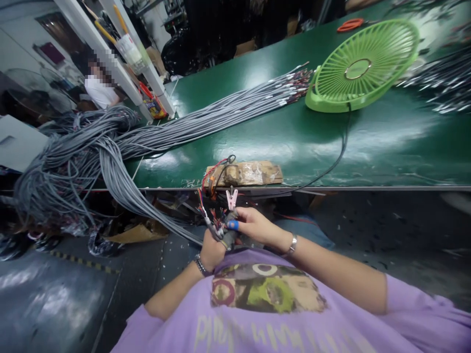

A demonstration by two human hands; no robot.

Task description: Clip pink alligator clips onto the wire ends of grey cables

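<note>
Close to my body, my left hand (212,251) is closed round the end of a bundle of grey cables (162,213), whose stripped coloured wires (217,218) stick up beyond the fist. Beside it my right hand (259,226) is closed, its thumb, wrapped in blue tape, pressed against a dark grey wrapped piece (230,238) next to the wire ends. What the right fingertips grip is too small to make out. A pink clip (231,198) stands just past those fingertips, at the bench edge.
A green bench (257,132) runs across, with a worn wooden block (257,172) at its front edge. Long grey cables (221,110) lie along it and pile up at left. A green fan (362,71) and orange-handled scissors (350,25) are at right. Another person (99,88) is behind.
</note>
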